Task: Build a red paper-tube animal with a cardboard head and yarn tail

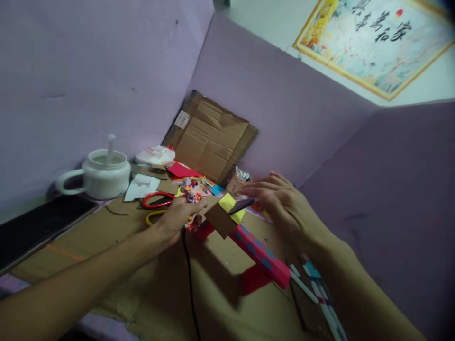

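Observation:
My left hand [179, 215] is closed around a crumpled piece of flowered paper [192, 192] and touches a small brown cardboard piece [220, 220] above the worktop. My right hand [280, 201] hovers just right of it, fingers stretched out and apart, over a dark strip [241, 205] and a yellow paper scrap [227, 202]. Below both hands lies a long red box with blue squares [261, 253] on red paper feet. Whether the right fingers touch the strip is unclear.
Brown cardboard [149, 284] covers the worktop. Red-handled scissors [156, 200], a white teapot [103, 175], a dark tablet [35, 225], paper scraps, a black cable [190, 284], white sticks [320, 303] and an upright cardboard sheet [213, 139] surround the hands. Purple walls enclose the back and right.

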